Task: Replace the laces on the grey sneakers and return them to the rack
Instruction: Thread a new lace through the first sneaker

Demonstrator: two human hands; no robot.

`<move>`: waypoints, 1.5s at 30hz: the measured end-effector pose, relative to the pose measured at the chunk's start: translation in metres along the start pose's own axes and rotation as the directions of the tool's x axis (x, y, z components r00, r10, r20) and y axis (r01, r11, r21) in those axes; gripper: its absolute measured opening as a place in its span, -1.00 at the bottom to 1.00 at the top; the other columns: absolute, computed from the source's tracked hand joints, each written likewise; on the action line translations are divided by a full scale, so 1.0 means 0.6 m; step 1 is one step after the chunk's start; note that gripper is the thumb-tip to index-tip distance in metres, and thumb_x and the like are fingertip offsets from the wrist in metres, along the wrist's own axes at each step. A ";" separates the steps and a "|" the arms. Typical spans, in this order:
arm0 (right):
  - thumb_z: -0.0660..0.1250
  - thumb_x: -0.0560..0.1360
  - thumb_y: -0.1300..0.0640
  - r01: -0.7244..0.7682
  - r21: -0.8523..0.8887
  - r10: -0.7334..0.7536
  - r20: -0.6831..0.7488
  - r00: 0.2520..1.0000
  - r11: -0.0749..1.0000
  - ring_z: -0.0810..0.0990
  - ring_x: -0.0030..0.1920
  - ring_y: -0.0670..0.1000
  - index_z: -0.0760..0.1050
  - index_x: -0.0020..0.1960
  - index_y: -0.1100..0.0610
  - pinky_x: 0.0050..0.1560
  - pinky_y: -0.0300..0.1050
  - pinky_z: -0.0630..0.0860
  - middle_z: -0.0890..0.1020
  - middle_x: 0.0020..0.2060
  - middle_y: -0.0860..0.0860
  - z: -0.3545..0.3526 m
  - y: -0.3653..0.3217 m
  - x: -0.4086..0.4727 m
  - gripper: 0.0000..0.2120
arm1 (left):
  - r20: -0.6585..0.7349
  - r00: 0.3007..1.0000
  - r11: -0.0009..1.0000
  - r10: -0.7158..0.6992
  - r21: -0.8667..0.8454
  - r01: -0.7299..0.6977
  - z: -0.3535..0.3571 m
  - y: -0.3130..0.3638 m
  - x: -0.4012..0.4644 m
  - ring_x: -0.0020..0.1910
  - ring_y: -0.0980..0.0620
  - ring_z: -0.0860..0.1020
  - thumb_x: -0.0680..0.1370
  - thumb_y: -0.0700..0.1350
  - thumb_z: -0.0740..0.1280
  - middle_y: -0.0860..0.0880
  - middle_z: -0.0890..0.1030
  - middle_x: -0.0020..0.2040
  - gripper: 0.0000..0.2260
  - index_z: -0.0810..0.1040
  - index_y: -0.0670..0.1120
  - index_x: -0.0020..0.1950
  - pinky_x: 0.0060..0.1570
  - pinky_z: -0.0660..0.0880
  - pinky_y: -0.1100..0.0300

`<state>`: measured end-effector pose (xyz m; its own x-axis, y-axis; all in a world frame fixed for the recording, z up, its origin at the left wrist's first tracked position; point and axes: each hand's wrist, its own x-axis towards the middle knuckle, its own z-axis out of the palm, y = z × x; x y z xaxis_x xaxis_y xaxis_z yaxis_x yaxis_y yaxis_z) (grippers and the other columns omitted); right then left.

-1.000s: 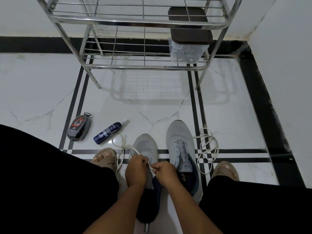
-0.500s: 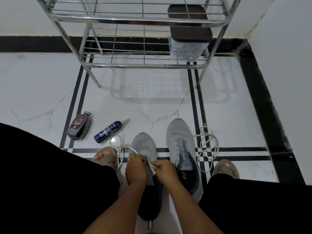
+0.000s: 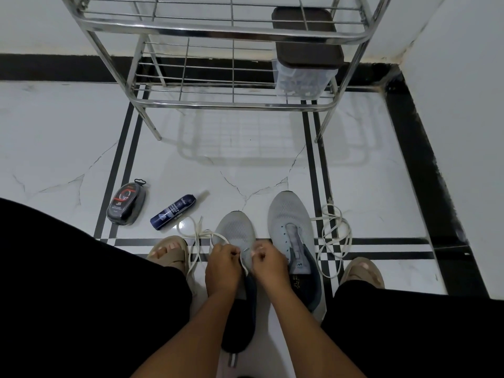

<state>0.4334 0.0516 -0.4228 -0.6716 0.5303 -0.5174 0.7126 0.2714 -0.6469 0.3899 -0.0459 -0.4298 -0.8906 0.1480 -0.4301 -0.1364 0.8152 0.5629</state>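
Fingers (image 3: 234, 251) of both hands pinch white lace (image 3: 195, 236) over grey sneaker (image 3: 237, 230).

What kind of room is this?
Probably a corner of a home, maybe an entryway. A metal shoe rack stands against the wall on a white tiled floor, and grey sneakers with shoe-care products lie in front of it.

Both hands (image 3: 245, 264) pinch a white lace (image 3: 196, 236) over the left sneaker (image 3: 237, 230).

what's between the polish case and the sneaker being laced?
Head view: the blue spray bottle lies between the black polish case and the left sneaker, plus loose white lace loops.
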 end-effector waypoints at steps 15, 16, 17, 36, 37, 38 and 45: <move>0.14 0.55 0.25 -0.249 0.443 0.362 -0.191 0.912 0.861 0.56 -0.16 0.10 0.49 -0.01 0.24 -0.14 -0.06 0.51 0.63 -0.08 0.17 -0.043 -0.054 0.045 -0.84 | 0.026 0.984 0.914 -0.177 0.376 0.154 -0.046 -0.012 -0.032 0.14 -0.09 0.56 0.57 0.14 0.19 -0.10 0.57 0.13 -0.66 0.48 -0.09 0.16 0.05 0.48 0.10; 0.14 0.56 0.28 -0.247 0.656 0.456 -0.166 0.874 0.713 0.59 -0.19 0.07 0.49 -0.01 0.28 -0.19 -0.09 0.53 0.64 -0.10 0.18 -0.075 -0.068 0.050 -0.84 | 0.034 0.983 0.915 -0.179 0.374 0.154 -0.050 -0.012 -0.034 0.13 -0.09 0.56 0.57 0.14 0.19 -0.10 0.58 0.12 -0.66 0.49 -0.09 0.16 0.04 0.48 0.10; 0.14 0.57 0.28 -0.208 0.812 0.524 -0.136 0.841 0.546 0.59 -0.25 0.03 0.48 0.00 0.28 -0.26 -0.17 0.55 0.64 -0.15 0.15 -0.115 -0.078 0.059 -0.85 | 0.041 0.982 0.914 -0.186 0.375 0.157 -0.052 -0.012 -0.034 0.12 -0.08 0.57 0.57 0.14 0.19 -0.09 0.58 0.11 -0.66 0.49 -0.09 0.16 0.03 0.49 0.11; 0.21 0.59 -0.01 0.067 -0.327 -0.026 0.129 0.991 0.943 0.58 0.01 0.16 0.52 0.01 0.10 -0.02 -0.05 0.52 0.62 -0.01 0.13 -0.015 -0.007 -0.012 -0.79 | 0.076 0.943 0.934 -0.325 0.183 0.308 -0.081 -0.013 -0.008 0.20 -0.18 0.53 0.58 -0.15 0.17 -0.15 0.55 0.22 -0.72 0.39 -0.11 0.29 0.04 0.45 0.04; 0.22 0.59 -0.01 0.057 -0.283 -0.019 0.138 0.990 0.957 0.58 0.02 0.16 0.53 0.01 0.12 -0.01 -0.06 0.52 0.62 0.00 0.14 -0.018 -0.009 -0.009 -0.78 | 0.126 0.935 0.925 -0.331 0.241 0.295 -0.080 -0.019 0.000 0.24 -0.17 0.51 0.60 -0.16 0.15 -0.15 0.54 0.25 -0.72 0.42 -0.12 0.30 0.12 0.46 0.03; 0.23 0.59 0.00 0.056 -0.262 -0.018 0.148 0.989 0.963 0.57 0.03 0.16 0.54 0.00 0.13 0.00 -0.06 0.51 0.62 0.01 0.14 -0.018 -0.009 -0.007 -0.78 | 0.155 0.924 0.914 -0.349 0.272 0.300 -0.080 -0.024 0.006 0.26 -0.16 0.51 0.61 -0.16 0.14 -0.16 0.54 0.27 -0.71 0.46 -0.14 0.30 0.18 0.47 0.02; 0.21 0.59 0.02 -0.017 -0.244 0.038 0.080 0.996 0.970 0.58 0.03 0.16 0.54 0.02 0.10 0.00 -0.06 0.53 0.63 0.01 0.12 -0.015 0.001 -0.002 -0.81 | 0.045 0.899 0.899 -0.436 -0.011 0.437 -0.084 -0.036 0.018 0.20 -0.22 0.52 0.61 -0.19 0.19 -0.23 0.53 0.24 -0.66 0.35 -0.18 0.39 0.13 0.45 0.03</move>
<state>0.4364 0.0585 -0.4173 -0.6580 0.4739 -0.5851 0.7522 0.4497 -0.4817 0.3611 -0.0902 -0.4112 -0.7213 -0.1973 -0.6639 -0.5169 0.7914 0.3263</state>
